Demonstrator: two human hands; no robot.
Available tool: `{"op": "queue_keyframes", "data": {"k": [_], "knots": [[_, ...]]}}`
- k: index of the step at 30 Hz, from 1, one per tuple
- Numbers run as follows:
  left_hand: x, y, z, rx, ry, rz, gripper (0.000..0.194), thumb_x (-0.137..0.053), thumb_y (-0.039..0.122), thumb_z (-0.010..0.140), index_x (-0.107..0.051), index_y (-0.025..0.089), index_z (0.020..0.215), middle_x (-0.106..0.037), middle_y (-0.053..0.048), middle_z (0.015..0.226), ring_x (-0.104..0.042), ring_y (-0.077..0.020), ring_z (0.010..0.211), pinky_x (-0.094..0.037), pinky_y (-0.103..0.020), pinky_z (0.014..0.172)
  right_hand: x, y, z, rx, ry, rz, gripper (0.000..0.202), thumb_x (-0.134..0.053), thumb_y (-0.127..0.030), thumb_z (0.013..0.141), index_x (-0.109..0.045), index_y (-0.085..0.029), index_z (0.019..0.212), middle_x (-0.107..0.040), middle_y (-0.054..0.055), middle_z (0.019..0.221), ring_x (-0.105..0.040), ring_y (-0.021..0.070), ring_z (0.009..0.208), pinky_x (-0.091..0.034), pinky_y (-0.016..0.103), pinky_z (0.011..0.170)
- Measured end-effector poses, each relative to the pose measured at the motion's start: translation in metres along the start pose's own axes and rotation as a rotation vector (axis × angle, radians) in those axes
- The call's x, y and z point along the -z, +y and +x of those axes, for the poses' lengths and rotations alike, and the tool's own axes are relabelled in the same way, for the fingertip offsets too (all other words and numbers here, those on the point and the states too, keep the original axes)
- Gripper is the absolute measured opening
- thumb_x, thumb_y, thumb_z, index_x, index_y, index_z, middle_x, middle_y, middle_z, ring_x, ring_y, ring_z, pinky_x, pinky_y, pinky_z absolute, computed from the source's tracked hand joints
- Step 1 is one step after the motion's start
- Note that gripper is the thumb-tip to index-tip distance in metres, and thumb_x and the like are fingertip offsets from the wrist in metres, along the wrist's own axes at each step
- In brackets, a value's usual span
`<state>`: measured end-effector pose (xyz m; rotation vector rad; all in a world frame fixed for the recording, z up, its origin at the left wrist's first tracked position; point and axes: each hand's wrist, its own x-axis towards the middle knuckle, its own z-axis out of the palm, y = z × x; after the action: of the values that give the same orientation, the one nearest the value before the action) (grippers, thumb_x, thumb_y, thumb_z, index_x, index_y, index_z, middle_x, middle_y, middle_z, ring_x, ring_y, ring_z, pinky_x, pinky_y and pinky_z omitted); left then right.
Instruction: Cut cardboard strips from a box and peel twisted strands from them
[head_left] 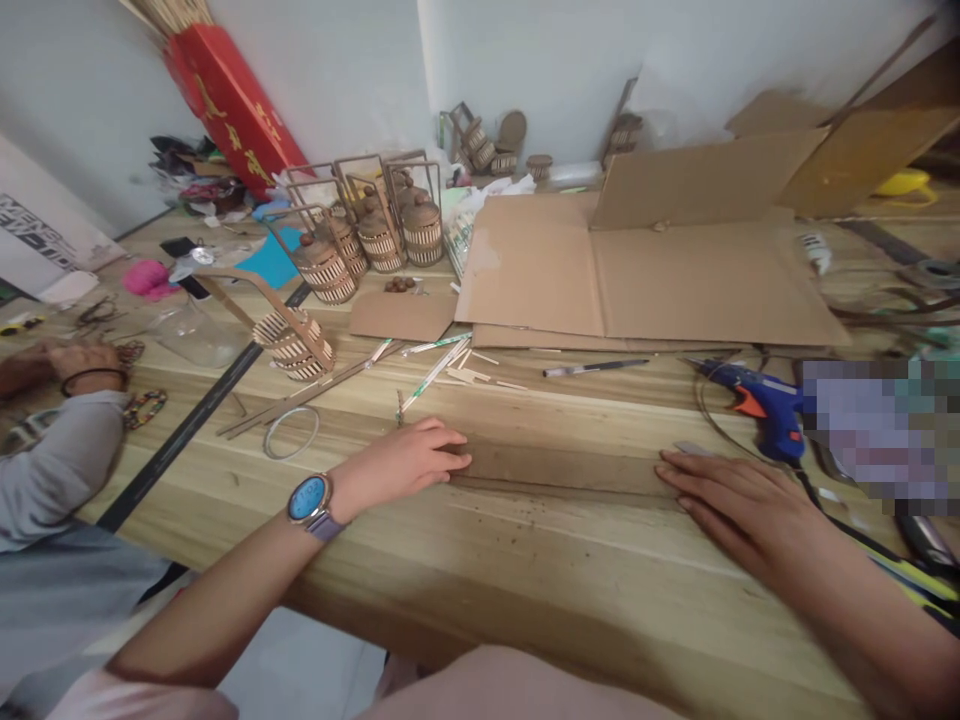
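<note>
A long, flat brown strip (562, 468), its material hard to tell, lies across the table in front of me. My left hand (409, 462), with a watch on the wrist, rests its stretched fingertips on the strip's left end. At the other end, my right hand (731, 495) lies flat with its fingers extended over the strip. A small grey flat piece (694, 449) pokes out beside the right fingers; most of it is hidden. Dark crumbs (534, 520) are scattered on the wood just below the strip.
A blue glue gun (761, 400) lies right, a pen (596, 368) beyond the strip. Flattened cardboard (540, 270) covers the back. Several lidded bamboo baskets (382, 235) and an open-topped one (294, 345) stand left, near a clear ring (291, 433). Another person's hand (86, 365) is far left.
</note>
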<state>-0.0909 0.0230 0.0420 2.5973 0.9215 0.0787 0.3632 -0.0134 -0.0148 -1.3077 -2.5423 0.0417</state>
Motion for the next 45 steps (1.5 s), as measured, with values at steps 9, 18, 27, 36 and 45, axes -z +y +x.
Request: {"op": "queue_keyframes", "data": {"k": [9, 18, 27, 36, 45], "knots": [[0.000, -0.004, 0.002, -0.001, -0.024, 0.009, 0.034, -0.059, 0.015, 0.095, -0.067, 0.024, 0.127, -0.063, -0.009, 0.134, -0.054, -0.0232, 0.123, -0.048, -0.040, 0.106, 0.008, -0.014, 0.006, 0.026, 0.096, -0.126, 0.038, -0.041, -0.043, 0.098, -0.072, -0.032, 0.118, -0.073, 0.005, 0.122, -0.071, 0.0222, 0.105, -0.046, 0.042, 0.094], [0.002, -0.002, 0.005, -0.031, -0.019, 0.072, 0.034, -0.061, 0.014, 0.094, -0.067, 0.020, 0.127, -0.064, -0.010, 0.133, -0.055, -0.0232, 0.121, -0.049, -0.037, 0.104, 0.011, -0.018, 0.010, 0.153, 0.151, -0.237, 0.035, -0.041, -0.033, 0.100, -0.070, -0.025, 0.118, -0.074, 0.006, 0.121, -0.071, 0.0207, 0.102, -0.043, 0.039, 0.092], [0.003, 0.004, 0.005, -0.020, 0.009, 0.114, 0.033, -0.064, 0.014, 0.093, -0.068, 0.019, 0.125, -0.065, -0.009, 0.132, -0.057, -0.0216, 0.118, -0.050, -0.032, 0.101, 0.010, -0.016, 0.012, 0.195, 0.200, -0.234, 0.033, -0.044, -0.033, 0.099, -0.069, -0.025, 0.118, -0.074, 0.005, 0.120, -0.071, 0.0198, 0.102, -0.046, 0.038, 0.090], [0.004, 0.001, 0.006, -0.065, -0.024, 0.175, 0.029, -0.060, 0.013, 0.094, -0.068, 0.019, 0.122, -0.063, -0.010, 0.130, -0.056, -0.0222, 0.115, -0.049, -0.034, 0.099, 0.002, -0.002, 0.003, 0.187, 0.103, -0.244, 0.035, -0.048, -0.030, 0.097, -0.066, -0.028, 0.127, -0.071, 0.005, 0.128, -0.069, 0.0204, 0.110, -0.048, 0.040, 0.094], [0.018, 0.016, 0.014, 0.078, -0.249, 0.204, 0.031, -0.041, 0.014, 0.100, -0.064, 0.022, 0.120, -0.059, -0.002, 0.101, -0.054, -0.0113, 0.076, -0.040, -0.021, 0.068, 0.006, -0.010, 0.007, 0.148, 0.064, -0.205, 0.033, -0.046, -0.026, 0.098, -0.070, -0.024, 0.121, -0.072, 0.008, 0.125, -0.070, 0.0209, 0.108, -0.053, 0.036, 0.090]]}}
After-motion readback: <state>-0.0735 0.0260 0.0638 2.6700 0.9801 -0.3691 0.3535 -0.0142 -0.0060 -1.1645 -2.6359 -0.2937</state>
